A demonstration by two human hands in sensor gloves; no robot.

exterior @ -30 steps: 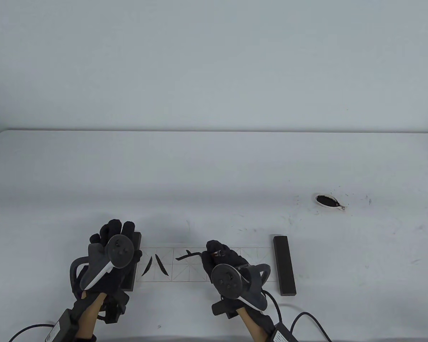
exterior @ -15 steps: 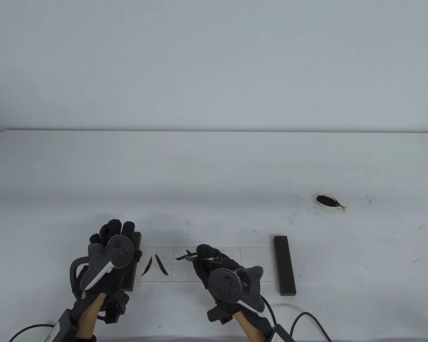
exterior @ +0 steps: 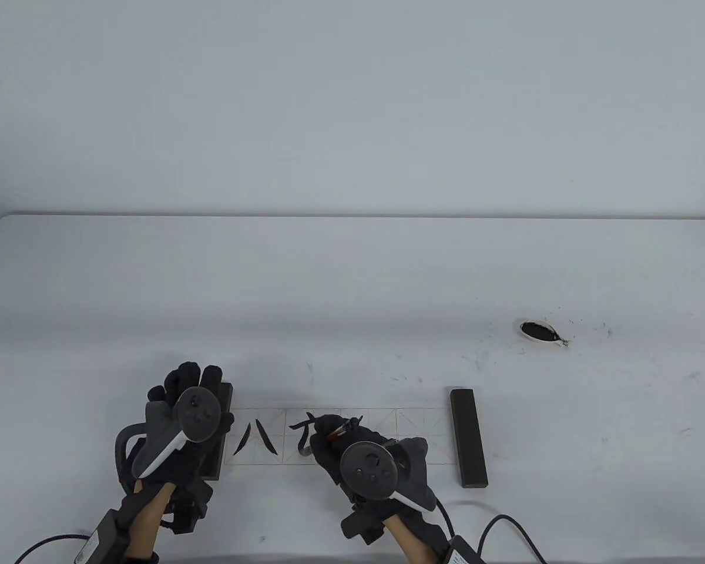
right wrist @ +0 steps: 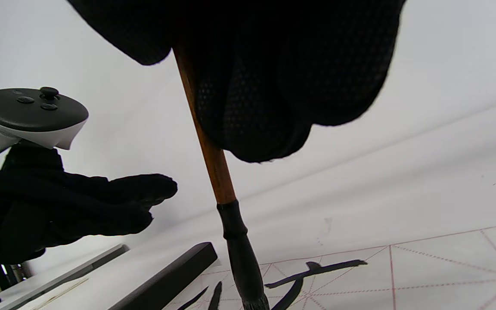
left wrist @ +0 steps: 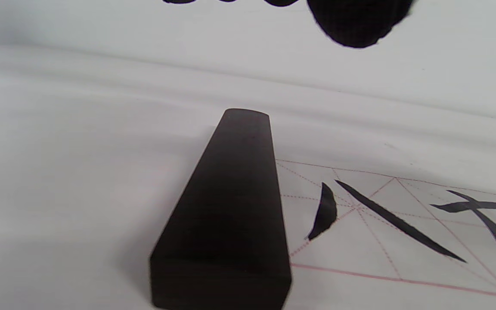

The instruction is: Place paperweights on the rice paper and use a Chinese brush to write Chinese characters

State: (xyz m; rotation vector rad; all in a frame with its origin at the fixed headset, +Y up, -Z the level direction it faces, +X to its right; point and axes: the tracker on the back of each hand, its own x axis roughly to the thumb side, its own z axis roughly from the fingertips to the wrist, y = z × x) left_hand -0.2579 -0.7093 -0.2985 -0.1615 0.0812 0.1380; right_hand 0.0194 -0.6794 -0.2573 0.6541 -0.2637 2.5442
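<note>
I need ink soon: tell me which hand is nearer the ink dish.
Right. The right hand writes mid-paper, left of and nearer the camera than the ink dish; the left hand hovers over the left paperweight, farther away.

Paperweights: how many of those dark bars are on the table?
2. The left paperweight lies on the left end of the rice paper, partly hidden under the left hand; the right paperweight lies at the paper's right end, untouched.

Gridded paper (exterior: 364, 437) lay flat w/ black strokes in its left squares. Dark bar weights (exterior: 468, 437) sat at both ends. Brush (right wrist: 213, 172) upright, brown shaft, black tip on paper.
</note>
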